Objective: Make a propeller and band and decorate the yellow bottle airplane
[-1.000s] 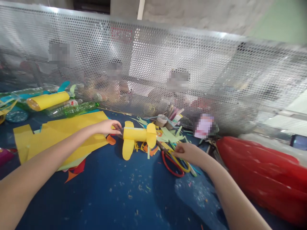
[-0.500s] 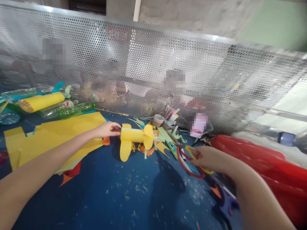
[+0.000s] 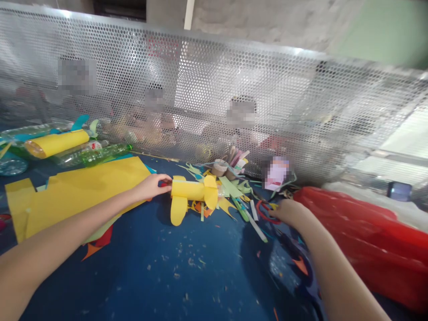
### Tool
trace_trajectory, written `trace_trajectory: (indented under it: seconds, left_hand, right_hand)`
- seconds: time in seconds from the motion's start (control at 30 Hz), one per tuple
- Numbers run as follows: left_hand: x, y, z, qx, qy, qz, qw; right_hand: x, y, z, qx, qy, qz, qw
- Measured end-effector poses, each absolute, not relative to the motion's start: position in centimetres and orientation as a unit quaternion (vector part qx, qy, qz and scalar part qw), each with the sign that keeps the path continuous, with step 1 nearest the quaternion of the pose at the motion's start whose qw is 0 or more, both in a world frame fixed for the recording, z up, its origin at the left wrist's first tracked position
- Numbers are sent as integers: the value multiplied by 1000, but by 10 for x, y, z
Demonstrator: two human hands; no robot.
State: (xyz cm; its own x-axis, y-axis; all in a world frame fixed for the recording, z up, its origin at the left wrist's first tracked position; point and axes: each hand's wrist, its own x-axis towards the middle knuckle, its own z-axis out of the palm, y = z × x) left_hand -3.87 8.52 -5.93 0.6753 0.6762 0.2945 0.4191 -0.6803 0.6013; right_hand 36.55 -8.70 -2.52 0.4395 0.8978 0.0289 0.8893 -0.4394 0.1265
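A yellow paper plane model (image 3: pixel 190 192), built round a clear bottle, lies on the blue table (image 3: pixel 160 272). My left hand (image 3: pixel 152 186) grips its left end with the fingers closed round it. My right hand (image 3: pixel 289 213) rests knuckles-up on the red-handled scissors (image 3: pixel 265 211) at the right, beside a red plastic bag. Its fingers are curled over the handles. Paper strips (image 3: pixel 249 216) in green and white lie between the model and the scissors.
Large yellow paper sheets (image 3: pixel 76 189) lie at the left. Behind them sit a yellow roll (image 3: pixel 55 143) and plastic bottles (image 3: pixel 96 154). A perforated metal screen (image 3: pixel 214 102) closes the table's far side, with people behind it. The red plastic bag (image 3: pixel 364 240) fills the right.
My right hand carried the scissors rightward and away from the model, toward the red bag. My left hand stayed on the model's end.
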Motion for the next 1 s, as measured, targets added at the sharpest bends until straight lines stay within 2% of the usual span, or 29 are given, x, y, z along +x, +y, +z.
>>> trace_trajectory:
  seconds: [0.23, 0.4, 0.7, 1.0]
  left_hand:
    - [-37, 80, -61, 885, 322, 284, 179]
    - [-38, 79, -61, 907, 287, 288, 107]
    - [-38, 70, -61, 916, 264, 300, 24]
    - [-38, 71, -60, 915, 265, 304, 15]
  right_hand:
    - [354, -80, -37, 863, 499, 61, 51]
    - [330, -79, -30, 826, 561, 40, 49]
    - [296, -76, -32, 777, 614, -30, 135]
    - [294, -90, -2, 767, 628, -99, 87]
